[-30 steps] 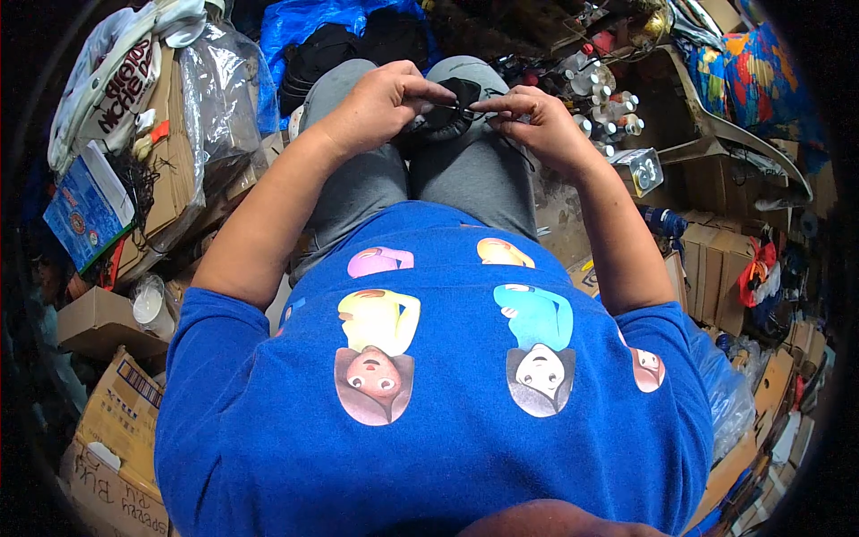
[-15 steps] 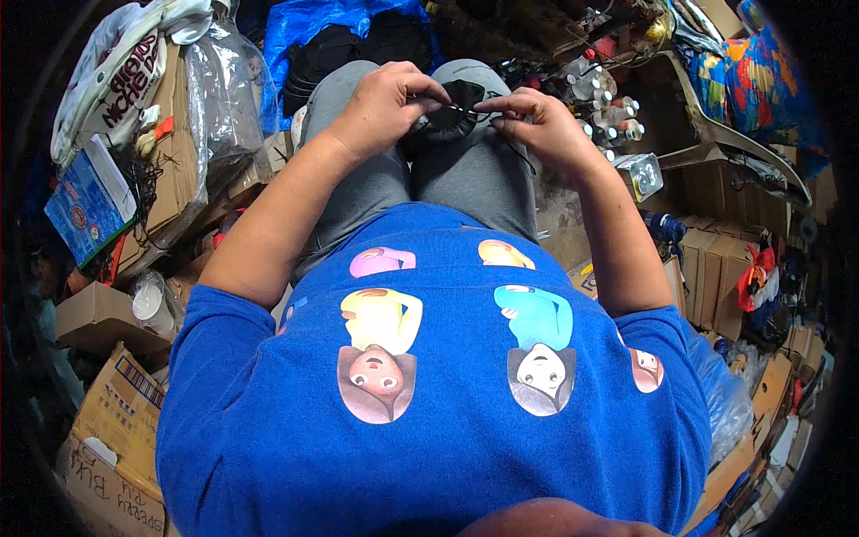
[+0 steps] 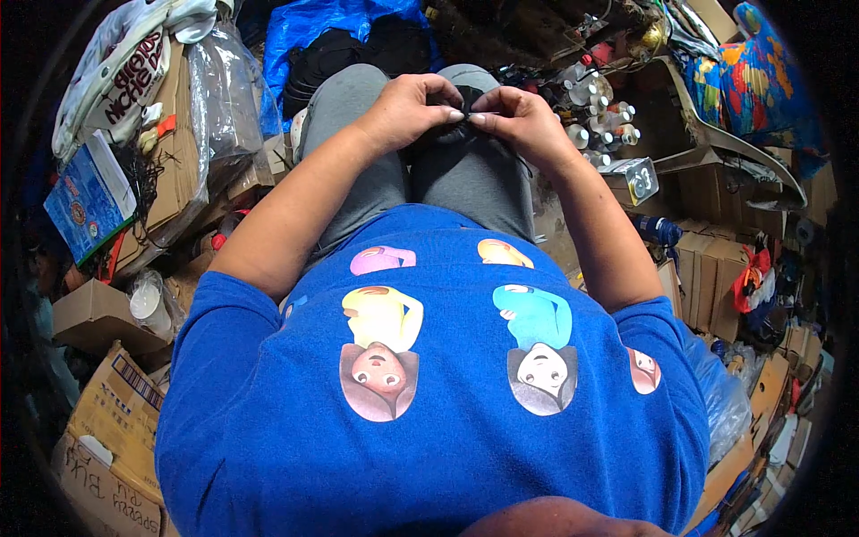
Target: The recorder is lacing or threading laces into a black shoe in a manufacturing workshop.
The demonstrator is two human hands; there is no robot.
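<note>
Both hands, the left hand (image 3: 407,112) and right hand (image 3: 519,116), meet fingertip to fingertip, pinched on a small black piece (image 3: 467,97) above the grey-trousered knees (image 3: 465,170). If either pinch loosens, it would likely drop among the small bottles (image 3: 595,121) and cardboard boxes (image 3: 716,259).

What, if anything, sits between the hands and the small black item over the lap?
Nothing visible: the left hand and right hand both pinch the small black item directly, fingertips meeting on it above the grey-trousered knees.

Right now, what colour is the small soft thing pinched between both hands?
Black; the head view shows it best.
</note>
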